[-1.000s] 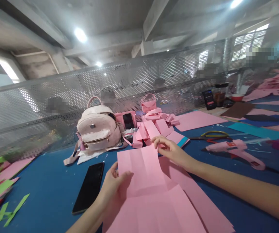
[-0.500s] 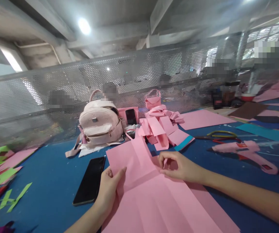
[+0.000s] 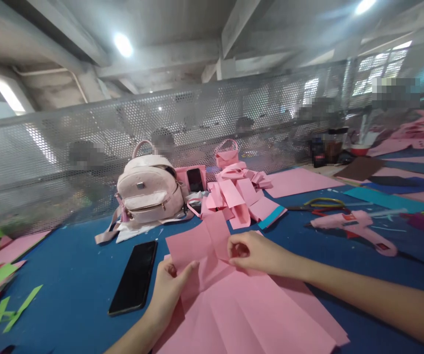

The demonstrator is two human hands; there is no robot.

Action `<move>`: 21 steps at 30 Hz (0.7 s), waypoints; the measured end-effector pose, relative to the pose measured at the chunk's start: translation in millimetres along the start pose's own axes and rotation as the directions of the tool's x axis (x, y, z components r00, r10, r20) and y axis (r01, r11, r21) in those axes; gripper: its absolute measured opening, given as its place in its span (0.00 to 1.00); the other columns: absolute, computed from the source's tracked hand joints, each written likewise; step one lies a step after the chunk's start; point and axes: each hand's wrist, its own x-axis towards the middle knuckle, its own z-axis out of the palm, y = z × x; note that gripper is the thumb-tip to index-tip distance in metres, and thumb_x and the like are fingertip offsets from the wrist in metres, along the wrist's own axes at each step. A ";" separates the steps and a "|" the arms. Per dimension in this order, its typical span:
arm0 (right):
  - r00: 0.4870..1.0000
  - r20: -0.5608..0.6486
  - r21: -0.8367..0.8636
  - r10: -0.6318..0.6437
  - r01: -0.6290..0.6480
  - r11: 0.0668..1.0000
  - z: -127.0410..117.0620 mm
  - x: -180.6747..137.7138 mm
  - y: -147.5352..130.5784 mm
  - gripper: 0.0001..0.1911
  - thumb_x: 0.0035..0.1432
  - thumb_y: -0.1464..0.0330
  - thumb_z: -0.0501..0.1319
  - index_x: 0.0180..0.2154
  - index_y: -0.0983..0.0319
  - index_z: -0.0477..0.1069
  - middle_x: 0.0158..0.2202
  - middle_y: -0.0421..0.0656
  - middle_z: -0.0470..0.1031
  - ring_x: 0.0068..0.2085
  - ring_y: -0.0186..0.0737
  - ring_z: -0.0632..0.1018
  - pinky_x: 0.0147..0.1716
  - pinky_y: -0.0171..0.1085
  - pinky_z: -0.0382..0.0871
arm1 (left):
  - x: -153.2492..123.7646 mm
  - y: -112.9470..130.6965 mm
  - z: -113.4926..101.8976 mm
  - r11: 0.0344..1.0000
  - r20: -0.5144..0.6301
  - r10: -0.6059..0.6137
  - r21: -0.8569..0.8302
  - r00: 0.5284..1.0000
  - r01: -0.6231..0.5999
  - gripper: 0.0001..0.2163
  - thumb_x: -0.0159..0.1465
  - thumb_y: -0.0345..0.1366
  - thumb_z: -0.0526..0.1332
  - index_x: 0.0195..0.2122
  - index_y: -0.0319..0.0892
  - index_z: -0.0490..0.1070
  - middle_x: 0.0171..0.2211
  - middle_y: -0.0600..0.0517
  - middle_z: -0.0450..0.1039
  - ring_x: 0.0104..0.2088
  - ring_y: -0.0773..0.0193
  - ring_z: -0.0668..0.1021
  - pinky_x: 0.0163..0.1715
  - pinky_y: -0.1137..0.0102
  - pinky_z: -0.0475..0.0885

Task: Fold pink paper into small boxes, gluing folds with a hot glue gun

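A creased pink paper sheet (image 3: 234, 305) lies on the blue table (image 3: 68, 275) in front of me, its far part lifted and folded. My left hand (image 3: 169, 290) pinches the sheet's left edge, thumb on top. My right hand (image 3: 254, 251) grips the folded far edge near the middle, fingers closed on the paper. Another pink sheet lies under it.
A black phone (image 3: 134, 278) lies left of the sheet. Behind are a pale pink backpack (image 3: 149, 194) and a pile of folded pink paper pieces (image 3: 239, 196). A pink glue gun (image 3: 352, 227) and scissors (image 3: 324, 204) lie to the right. Green paper scraps (image 3: 1, 295) sit far left. A perforated metal screen (image 3: 86, 147) bounds the table.
My right hand has drawn the sheet's far edge back toward me, from far out to near the middle. The far part of the paper now folds over. The left hand stays on the left edge.
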 end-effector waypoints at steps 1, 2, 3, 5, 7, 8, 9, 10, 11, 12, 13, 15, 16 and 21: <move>1.000 -0.003 -0.015 0.013 -0.013 1.000 0.1 0.8 -2.1 0.04 0.48 0.70 0.63 0.27 0.61 0.68 0.24 0.37 0.72 0.27 0.34 0.72 0.26 0.31 0.59 | -0.9 1.2 0.2 1.000 0.004 -0.003 -0.005 1.000 0.003 0.16 0.53 0.43 0.71 0.38 0.36 0.80 0.34 0.44 0.82 0.35 0.53 0.81 0.38 0.66 0.75; 1.000 -0.019 -0.041 0.015 -0.015 0.999 0.3 1.5 -3.9 0.05 0.48 0.69 0.63 0.28 0.61 0.68 0.25 0.36 0.71 0.27 0.34 0.71 0.25 0.31 0.58 | -1.9 2.2 0.2 1.000 0.006 -0.005 -0.008 1.000 0.005 0.16 0.52 0.43 0.71 0.37 0.37 0.80 0.34 0.44 0.82 0.34 0.53 0.81 0.38 0.66 0.75; 0.999 -0.044 -0.072 0.009 -0.012 0.997 0.7 2.2 -5.4 0.06 0.47 0.70 0.63 0.29 0.60 0.67 0.25 0.36 0.71 0.27 0.33 0.70 0.25 0.30 0.56 | -2.7 2.7 -0.1 1.000 0.009 -0.004 -0.008 1.000 0.004 0.16 0.52 0.43 0.71 0.37 0.37 0.81 0.34 0.44 0.82 0.34 0.54 0.81 0.38 0.66 0.75; 0.995 -0.095 -0.114 0.004 -0.015 0.993 1.8 3.5 -7.8 0.10 0.46 0.70 0.63 0.32 0.59 0.65 0.28 0.36 0.71 0.28 0.33 0.70 0.25 0.30 0.55 | -4.1 2.2 -1.8 1.000 0.019 0.007 -0.009 1.000 -0.007 0.15 0.53 0.42 0.71 0.37 0.37 0.80 0.34 0.45 0.82 0.34 0.54 0.81 0.38 0.66 0.75; 0.990 -0.138 -0.114 0.017 -0.032 0.993 2.8 5.3 -9.9 0.17 0.45 0.70 0.64 0.39 0.58 0.64 0.30 0.36 0.72 0.28 0.34 0.71 0.24 0.30 0.54 | -4.8 -0.1 -4.4 1.000 0.032 0.005 -0.021 0.999 -0.005 0.15 0.55 0.42 0.70 0.38 0.37 0.80 0.35 0.45 0.81 0.35 0.54 0.81 0.39 0.66 0.75; 0.989 -0.146 -0.099 0.029 -0.044 0.994 3.0 6.5 -11.1 0.21 0.45 0.69 0.64 0.43 0.58 0.63 0.30 0.36 0.72 0.28 0.35 0.71 0.24 0.30 0.55 | -4.9 -1.5 -5.7 1.000 0.030 -0.001 -0.030 1.000 0.002 0.15 0.55 0.43 0.69 0.39 0.37 0.80 0.35 0.44 0.81 0.35 0.55 0.81 0.39 0.66 0.75; 0.988 -0.146 -0.084 0.049 -0.061 0.995 2.9 7.9 -12.1 0.26 0.45 0.69 0.65 0.47 0.58 0.61 0.30 0.36 0.72 0.28 0.35 0.72 0.24 0.30 0.55 | -4.9 -2.8 -6.9 0.999 0.023 -0.011 -0.037 1.000 0.012 0.15 0.55 0.43 0.69 0.38 0.37 0.79 0.35 0.44 0.81 0.34 0.55 0.80 0.37 0.66 0.75; 0.988 -0.140 -0.067 0.067 -0.077 0.995 2.4 9.6 -13.0 0.31 0.44 0.68 0.66 0.50 0.59 0.59 0.30 0.36 0.72 0.28 0.36 0.72 0.24 0.31 0.56 | -4.8 -3.8 -7.7 0.999 0.010 -0.021 -0.044 1.000 0.022 0.16 0.55 0.43 0.70 0.38 0.36 0.79 0.34 0.44 0.81 0.33 0.55 0.80 0.36 0.66 0.74; 0.989 -0.126 -0.046 0.079 -0.085 0.995 1.4 11.4 -13.6 0.33 0.43 0.67 0.67 0.52 0.60 0.59 0.30 0.37 0.72 0.29 0.37 0.72 0.24 0.31 0.57 | -4.6 -4.3 -8.3 0.998 -0.001 -0.032 -0.056 0.999 0.032 0.16 0.54 0.43 0.70 0.37 0.35 0.79 0.33 0.44 0.81 0.32 0.56 0.80 0.34 0.67 0.74; 0.991 -0.099 -0.022 0.085 -0.087 0.996 0.3 13.5 -13.7 0.34 0.42 0.67 0.68 0.52 0.61 0.61 0.30 0.37 0.73 0.29 0.37 0.73 0.24 0.31 0.58 | -4.3 -4.1 -8.7 0.997 -0.006 -0.038 -0.072 0.999 0.038 0.17 0.54 0.43 0.70 0.38 0.35 0.79 0.32 0.44 0.80 0.31 0.56 0.80 0.33 0.67 0.74; 0.994 -0.058 0.009 0.088 -0.087 0.996 -1.0 15.7 -13.1 0.32 0.41 0.67 0.68 0.49 0.63 0.64 0.30 0.38 0.73 0.29 0.37 0.73 0.23 0.31 0.59 | -4.0 -3.4 -8.9 0.995 -0.004 -0.042 -0.094 0.999 0.041 0.17 0.54 0.43 0.70 0.38 0.35 0.78 0.32 0.44 0.80 0.31 0.56 0.80 0.33 0.67 0.74; 0.993 0.060 0.092 0.098 -0.104 0.990 -3.1 20.1 -10.5 0.24 0.40 0.66 0.69 0.42 0.65 0.69 0.30 0.40 0.74 0.29 0.37 0.73 0.23 0.30 0.61 | -3.1 -0.2 -9.5 0.989 0.016 -0.042 -0.142 0.999 0.044 0.18 0.54 0.43 0.70 0.41 0.35 0.78 0.33 0.44 0.80 0.32 0.56 0.80 0.35 0.66 0.74; 0.986 0.128 0.134 0.108 -0.125 0.983 -3.4 22.0 -8.8 0.21 0.41 0.64 0.69 0.39 0.65 0.71 0.30 0.41 0.74 0.29 0.37 0.73 0.23 0.30 0.61 | -2.4 1.9 -10.1 0.987 0.023 -0.039 -0.157 0.999 0.042 0.19 0.54 0.43 0.70 0.41 0.35 0.77 0.34 0.44 0.80 0.32 0.56 0.80 0.35 0.66 0.74; 0.956 0.251 0.252 0.154 -0.218 0.943 3.5 25.9 -6.6 0.18 0.41 0.60 0.70 0.31 0.66 0.74 0.25 0.40 0.73 0.25 0.33 0.71 0.19 0.29 0.59 | 0.3 13.0 -17.4 0.996 0.028 -0.014 -0.093 1.000 0.017 0.16 0.55 0.42 0.70 0.40 0.36 0.76 0.35 0.45 0.80 0.35 0.56 0.81 0.34 0.68 0.74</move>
